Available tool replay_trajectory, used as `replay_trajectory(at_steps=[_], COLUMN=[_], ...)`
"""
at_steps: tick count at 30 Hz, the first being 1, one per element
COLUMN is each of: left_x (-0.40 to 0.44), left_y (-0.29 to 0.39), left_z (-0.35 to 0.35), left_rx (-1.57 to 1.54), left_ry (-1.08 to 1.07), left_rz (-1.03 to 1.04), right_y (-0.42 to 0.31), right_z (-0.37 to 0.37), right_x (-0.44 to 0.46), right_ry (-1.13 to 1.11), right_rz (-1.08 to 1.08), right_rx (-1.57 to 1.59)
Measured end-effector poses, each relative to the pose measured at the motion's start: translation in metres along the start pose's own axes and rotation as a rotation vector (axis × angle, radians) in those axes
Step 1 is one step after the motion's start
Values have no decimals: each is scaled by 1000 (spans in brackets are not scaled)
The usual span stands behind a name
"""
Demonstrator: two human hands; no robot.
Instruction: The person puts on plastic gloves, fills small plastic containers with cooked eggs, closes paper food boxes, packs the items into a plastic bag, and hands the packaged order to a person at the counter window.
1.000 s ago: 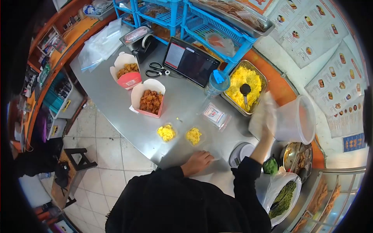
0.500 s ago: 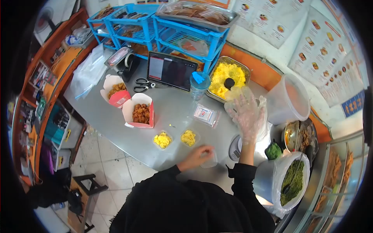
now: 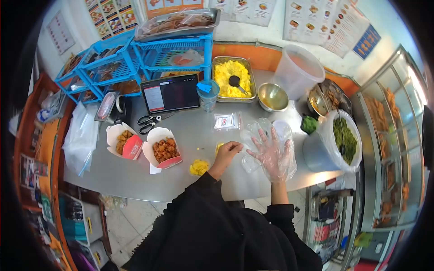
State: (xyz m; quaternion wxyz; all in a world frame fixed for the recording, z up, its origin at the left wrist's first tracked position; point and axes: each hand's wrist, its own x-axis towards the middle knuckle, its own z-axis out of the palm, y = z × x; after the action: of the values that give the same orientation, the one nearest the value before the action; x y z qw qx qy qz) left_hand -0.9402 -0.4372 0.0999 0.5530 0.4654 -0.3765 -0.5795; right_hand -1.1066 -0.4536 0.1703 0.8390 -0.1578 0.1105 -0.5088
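right hand [image 3: 273,158]: fingers wide, now farther from metal tray [image 3: 235,99]
left hand [image 3: 227,153]: fingers narrow, nothing visibly held, now masking yellow food [image 3: 219,147]
glove [image 3: 290,166]: on, seems work-ready

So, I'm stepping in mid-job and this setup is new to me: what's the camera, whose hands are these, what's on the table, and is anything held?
There's no machine here: a person works by hand, and one head-worn camera looks forward and down, so the edges look curved.

The right hand wears a clear plastic glove, fingers spread, holding nothing. The left hand is ungloved with fingers curled; I can't tell whether it pinches anything.

On the metal table stand two open food boxes with browned pieces inside. A small portion of yellow food is near the left hand. Farther back are scissors, a tablet, a tray of more yellow food and a metal bowl.
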Motion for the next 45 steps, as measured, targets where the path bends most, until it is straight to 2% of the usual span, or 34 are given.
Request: replay_trajectory(at_steps=[3, 7, 10, 13, 16, 19, 25, 28, 31, 34, 37, 42, 45], left_x=[-20, -51, -49, -35, -30, -22, -5, -7, 1, 5, 19, 28, 19], left_y=[-9, -8, -21, -5, 21, 20, 7, 17, 11, 16, 18, 20, 18], left_z=[-24, -27, -27, -29, -33, -35, -40, -28, -25, -23, -37, -54, -53], left_rx=[-32, -34, 159, 131, 253, 286, 368, 368, 443, 476, 486, 580, 644], left_ry=[37, 79, 99, -92, -393, -543, -393, -418, -646, -530, -319, -125, 32], left_rz=[-60, -82, 245, 323, 229, 77, 197, 334, 224, 126, 161, 306, 417], right_y=[19, 38, 48, 54, 56, 53, 37, 29, 22, 11, -7, -48, -81], right_z=[0, 6, 16, 15, 10, -2, -10, -13, -18, -26, -41, -60, -34], right_x=[-28, -60, -80, -97, -105, -108, -116, -115, -106, -96, -91, -74, -31], right_ry=[33, 61, 95, 38, -14, -39, 54, 51, 20, 4, -6, -21, 186], right_rz=[1, -1, -8, 70, 145, 192, 183, 178, 231, 281, 301, 315, 14], right_rx=[-136, -153, -268, -299, -298, -279, -339, -297, -251, -240, -387, -526, -582])
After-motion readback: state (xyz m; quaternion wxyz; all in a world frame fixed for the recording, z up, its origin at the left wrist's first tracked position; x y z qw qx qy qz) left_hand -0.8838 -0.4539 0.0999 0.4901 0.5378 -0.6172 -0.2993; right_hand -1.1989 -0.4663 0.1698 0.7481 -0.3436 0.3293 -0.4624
